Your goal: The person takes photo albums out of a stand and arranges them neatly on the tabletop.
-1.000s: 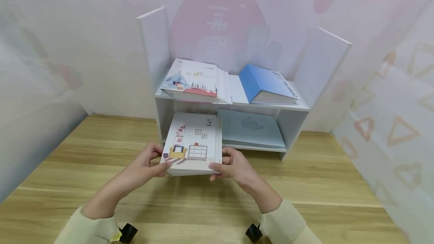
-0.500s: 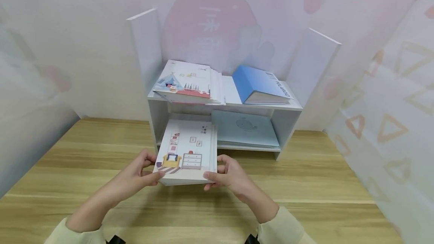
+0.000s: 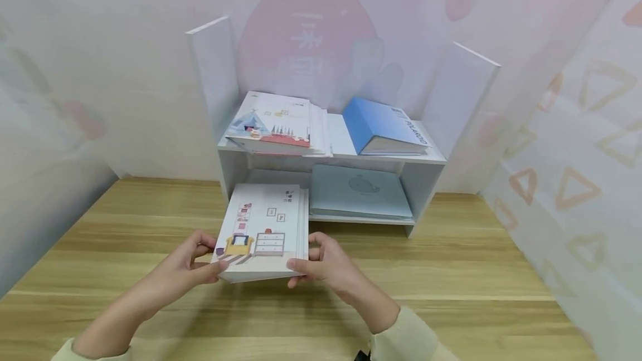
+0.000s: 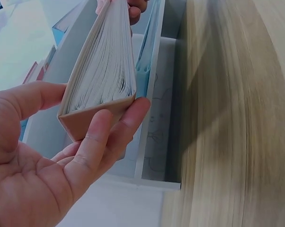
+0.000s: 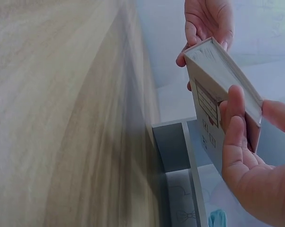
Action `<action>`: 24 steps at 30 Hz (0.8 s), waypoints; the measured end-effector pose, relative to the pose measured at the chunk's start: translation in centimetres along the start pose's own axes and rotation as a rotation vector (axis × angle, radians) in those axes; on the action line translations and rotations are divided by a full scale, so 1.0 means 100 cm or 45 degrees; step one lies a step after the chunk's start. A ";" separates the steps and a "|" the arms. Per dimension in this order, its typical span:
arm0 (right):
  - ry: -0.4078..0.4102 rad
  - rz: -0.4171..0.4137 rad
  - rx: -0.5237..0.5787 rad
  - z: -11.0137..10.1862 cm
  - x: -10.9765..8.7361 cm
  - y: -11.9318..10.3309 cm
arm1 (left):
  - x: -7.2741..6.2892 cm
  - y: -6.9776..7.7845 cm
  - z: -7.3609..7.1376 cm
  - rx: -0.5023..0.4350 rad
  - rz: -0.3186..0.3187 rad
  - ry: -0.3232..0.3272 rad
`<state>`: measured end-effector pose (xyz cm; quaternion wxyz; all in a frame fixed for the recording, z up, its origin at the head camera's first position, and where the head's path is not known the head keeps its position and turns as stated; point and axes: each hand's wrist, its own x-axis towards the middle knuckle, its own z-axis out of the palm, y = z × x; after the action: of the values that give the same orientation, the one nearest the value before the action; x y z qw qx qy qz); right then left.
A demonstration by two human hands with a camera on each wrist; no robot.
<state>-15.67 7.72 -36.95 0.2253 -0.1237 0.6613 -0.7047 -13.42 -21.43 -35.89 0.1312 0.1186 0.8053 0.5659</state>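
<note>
A thick white photo album (image 3: 263,227), its cover printed with a yellow armchair and a chest of drawers, lies partly out of the lower left shelf opening. My left hand (image 3: 183,266) grips its near left corner, thumb on the cover and fingers beneath. At the near right corner my right hand (image 3: 331,269) holds it the same way. Many page edges of the album (image 4: 104,61) show in the left wrist view, between thumb and fingers. The album's far end is still over the shelf board.
The white two-tier shelf (image 3: 333,156) stands against the wall on a wooden table (image 3: 451,272). A grey-blue whale folder (image 3: 358,191) lies lower right. Above are a tent-print album (image 3: 273,121) with others under it and a blue POLAROID album (image 3: 388,127).
Both hands have drawn the album toward the person and slightly left, farther out of the lower opening. The head view has shifted a little. Other albums stay in place.
</note>
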 end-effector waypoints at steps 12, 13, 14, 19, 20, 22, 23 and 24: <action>0.030 0.031 -0.019 0.013 -0.004 0.006 | -0.013 -0.003 -0.004 0.017 -0.013 -0.022; 0.034 0.031 -0.026 0.014 -0.005 0.006 | -0.014 -0.003 -0.004 0.019 -0.011 -0.026; 0.039 0.032 -0.027 0.015 -0.006 0.006 | -0.015 -0.003 -0.004 0.020 -0.015 -0.028; 0.047 0.026 -0.016 0.017 -0.012 0.006 | -0.018 -0.002 -0.004 0.016 -0.007 -0.042; 0.049 0.026 -0.014 0.018 -0.013 0.007 | -0.019 -0.002 -0.004 0.013 -0.003 -0.045; 0.047 0.024 -0.005 0.019 -0.016 0.007 | -0.020 -0.003 -0.004 0.014 0.011 -0.054; 0.047 0.023 -0.001 0.020 -0.017 0.007 | -0.021 -0.003 -0.004 0.017 0.023 -0.060; 0.050 0.025 0.002 0.021 -0.018 0.007 | -0.021 -0.003 -0.004 0.014 0.023 -0.063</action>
<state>-13.03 6.74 -37.27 0.2192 -0.1034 0.6662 -0.7053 -11.55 -22.60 -35.88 0.1452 0.1404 0.8039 0.5594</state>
